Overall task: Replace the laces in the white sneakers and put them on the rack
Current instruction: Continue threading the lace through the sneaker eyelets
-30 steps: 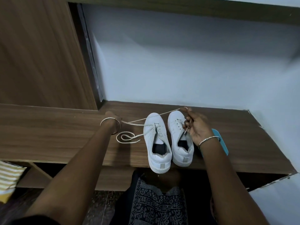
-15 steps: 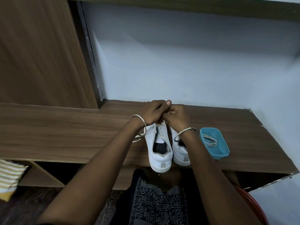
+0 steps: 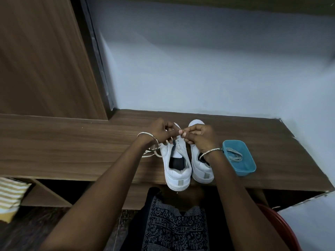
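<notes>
Sneakers (image 3: 178, 171) stand side by side at the front edge of your table (image 3: 72, 142), heels toward you. Your left hand (image 3: 161, 132) and right hand (image 3: 198, 137) meet over the eyelets, fingers curled, both pinching a white lace (image 3: 151, 153) that trails left onto the table. Just right of the sneakers sits a blue tub (image 3: 251, 169) holding a spare lace (image 3: 234, 154).

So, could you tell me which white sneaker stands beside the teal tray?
The right sneaker, next to the teal tray; the left sneaker lies farther away.
</notes>
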Action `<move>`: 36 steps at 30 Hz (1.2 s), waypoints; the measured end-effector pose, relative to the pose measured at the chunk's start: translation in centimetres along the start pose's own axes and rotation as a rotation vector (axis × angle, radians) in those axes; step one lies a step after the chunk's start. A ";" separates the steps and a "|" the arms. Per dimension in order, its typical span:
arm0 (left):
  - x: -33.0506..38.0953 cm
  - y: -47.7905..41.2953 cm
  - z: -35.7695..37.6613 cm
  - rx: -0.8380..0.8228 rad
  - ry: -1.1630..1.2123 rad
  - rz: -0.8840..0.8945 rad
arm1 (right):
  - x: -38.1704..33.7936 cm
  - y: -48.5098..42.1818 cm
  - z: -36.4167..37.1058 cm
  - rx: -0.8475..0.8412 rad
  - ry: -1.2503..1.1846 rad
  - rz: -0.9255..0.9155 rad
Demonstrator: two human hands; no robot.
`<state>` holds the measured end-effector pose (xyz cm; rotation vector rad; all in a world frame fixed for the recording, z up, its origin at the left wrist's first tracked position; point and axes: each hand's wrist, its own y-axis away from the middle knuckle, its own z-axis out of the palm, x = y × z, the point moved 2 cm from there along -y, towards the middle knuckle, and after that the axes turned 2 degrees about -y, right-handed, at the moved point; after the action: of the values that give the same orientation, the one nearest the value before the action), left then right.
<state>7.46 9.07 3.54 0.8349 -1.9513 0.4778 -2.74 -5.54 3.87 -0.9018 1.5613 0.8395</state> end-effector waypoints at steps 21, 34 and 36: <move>-2.3 -1.7 3.5 0.289 -0.460 -0.171 | 3.9 -0.6 4.3 0.089 0.956 -0.039; -3.3 -2.6 5.7 0.241 -0.545 -0.227 | 4.9 -2.0 2.1 0.144 0.705 0.025; -3.4 -2.6 6.0 0.252 -0.554 -0.232 | 5.1 -2.1 2.1 0.140 0.694 0.025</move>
<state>6.84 4.70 -2.37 1.4585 -2.2766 0.3828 -0.51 -5.27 -1.62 -1.1397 2.1970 0.4343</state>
